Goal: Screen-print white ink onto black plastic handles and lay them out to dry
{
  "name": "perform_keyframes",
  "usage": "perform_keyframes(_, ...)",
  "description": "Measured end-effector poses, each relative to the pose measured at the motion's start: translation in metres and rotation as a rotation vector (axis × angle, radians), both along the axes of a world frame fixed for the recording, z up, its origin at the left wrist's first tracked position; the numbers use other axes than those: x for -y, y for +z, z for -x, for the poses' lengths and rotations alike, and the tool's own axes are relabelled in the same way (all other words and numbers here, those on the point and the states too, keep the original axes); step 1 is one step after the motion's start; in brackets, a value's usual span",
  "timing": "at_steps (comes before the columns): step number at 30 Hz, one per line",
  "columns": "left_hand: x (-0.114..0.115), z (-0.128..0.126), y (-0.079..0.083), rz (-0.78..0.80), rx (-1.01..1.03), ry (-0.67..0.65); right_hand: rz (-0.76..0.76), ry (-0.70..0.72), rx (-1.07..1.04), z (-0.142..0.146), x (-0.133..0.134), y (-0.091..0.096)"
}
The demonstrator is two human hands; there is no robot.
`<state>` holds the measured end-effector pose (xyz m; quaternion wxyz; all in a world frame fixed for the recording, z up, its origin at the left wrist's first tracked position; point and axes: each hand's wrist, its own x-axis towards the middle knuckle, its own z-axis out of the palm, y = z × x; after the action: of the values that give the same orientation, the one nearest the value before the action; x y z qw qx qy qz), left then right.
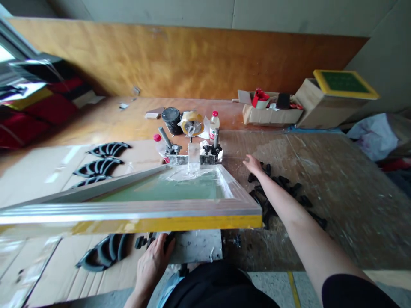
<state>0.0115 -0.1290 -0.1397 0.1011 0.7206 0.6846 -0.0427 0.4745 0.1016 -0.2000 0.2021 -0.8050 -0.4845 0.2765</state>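
Observation:
A tilted aluminium screen-printing frame (pixel 128 212) with yellow tape along its near edge is raised in front of me, its greenish mesh (pixel 160 190) smeared with whitish residue at the far end. My left hand (pixel 153 265) is below the near edge, its fingers against a dark clamp part (pixel 169 241) beside a grey base plate (pixel 195 247). My right hand (pixel 252 164) stretches out flat past the frame's right corner and holds nothing. Just beneath it lies a scattered heap of black pieces (pixel 276 192).
Curved black parts (pixel 105 149) lie on cardboard (pixel 41 184) at left. Behind the frame stand hinge clamps (pixel 173 149), a tape roll (pixel 192 123), a black jar (pixel 171 120) and a bottle (pixel 214 126). Cardboard boxes (pixel 271 113) and a yellow-framed screen (pixel 345 84) sit back right.

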Motion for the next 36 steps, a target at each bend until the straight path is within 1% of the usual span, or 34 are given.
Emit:
perform_keyframes(3, 0.0, -0.002, 0.002, -0.06, 0.023, -0.028, 0.055, -0.096, 0.133, -0.041, 0.019, -0.016)
perform_keyframes(5, -0.003, -0.015, 0.006, -0.084, 0.037, -0.067, 0.075, -0.078, 0.168, -0.055, 0.037, -0.028)
perform_keyframes(7, -0.01, -0.039, 0.012, -0.039, 0.069, -0.129, 0.078, -0.02, 0.178, -0.055, 0.054, -0.038)
perform_keyframes(10, -0.027, -0.092, 0.021, 0.055, 0.149, -0.251, 0.099, 0.097, 0.252, -0.044, 0.076, -0.045)
perform_keyframes(12, -0.039, -0.129, 0.025, 0.068, 0.21, -0.355, 0.124, 0.166, 0.304, -0.037, 0.09, -0.043)
perform_keyframes(14, -0.049, -0.161, 0.028, 0.079, 0.261, -0.467, 0.133, 0.205, 0.276, -0.033, 0.102, -0.036)
perform_keyframes(16, -0.054, -0.184, 0.03, 0.075, 0.293, -0.543, 0.096, 0.202, 0.229, -0.03, 0.112, -0.025)
perform_keyframes(18, -0.054, -0.194, 0.031, 0.048, 0.316, -0.574, -0.02, 0.166, 0.23, -0.021, 0.121, -0.012)
perform_keyframes(20, -0.051, -0.191, 0.032, 0.021, 0.353, -0.572, -0.21, 0.156, 0.236, 0.0, 0.128, 0.001)
perform_keyframes(22, -0.044, -0.176, 0.034, 0.018, 0.414, -0.545, -0.384, 0.213, 0.177, 0.036, 0.136, 0.014)
perform_keyframes(23, -0.04, -0.165, 0.035, 0.025, 0.448, -0.514, -0.443, 0.261, 0.131, 0.059, 0.14, 0.02)
perform_keyframes(25, -0.034, -0.138, 0.039, 0.038, 0.521, -0.413, -0.513, 0.402, 0.042, 0.11, 0.146, 0.031)
perform_keyframes(28, -0.037, -0.089, 0.05, 0.052, 0.669, -0.162, -0.574, 0.611, -0.003, 0.178, 0.148, 0.043)
perform_keyframes(30, -0.049, -0.059, 0.062, 0.014, 0.814, 0.033, -0.573, 0.678, 0.035, 0.208, 0.145, 0.047)
perform_keyframes(32, -0.067, -0.037, 0.08, -0.089, 0.986, 0.189, -0.546, 0.684, 0.097, 0.224, 0.14, 0.046)
perform_keyframes(34, -0.089, -0.023, 0.103, -0.239, 1.156, 0.272, -0.518, 0.664, 0.154, 0.23, 0.137, 0.044)
perform_keyframes(36, -0.111, -0.018, 0.125, -0.382, 1.287, 0.284, -0.51, 0.65, 0.183, 0.232, 0.137, 0.041)
